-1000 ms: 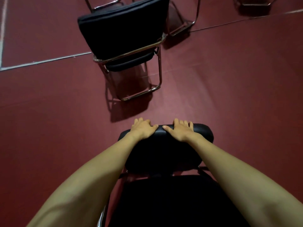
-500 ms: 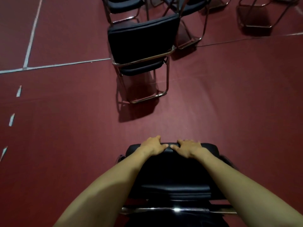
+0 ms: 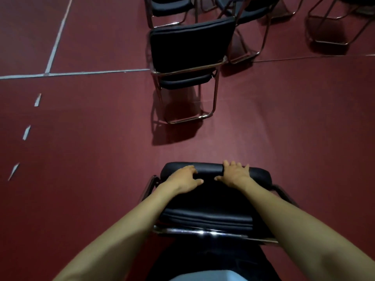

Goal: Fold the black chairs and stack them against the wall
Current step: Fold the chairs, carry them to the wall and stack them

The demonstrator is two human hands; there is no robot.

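Head camera looks down at the near black chair [image 3: 207,205], right in front of the person. The left hand [image 3: 181,179] and right hand [image 3: 236,176] hold its padded top edge side by side, with fingers curled over it and thumbs on the near side. A second black chair [image 3: 190,45] stands farther off on the red floor [image 3: 81,159].

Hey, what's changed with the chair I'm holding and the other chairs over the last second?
The held chair has dropped lower in view, and its chrome bar now shows where the seat did. The chair ahead sits farther off to the right, with more chairs appearing behind it. Left hand and right hand still grip the held chair's top edge, side by side.
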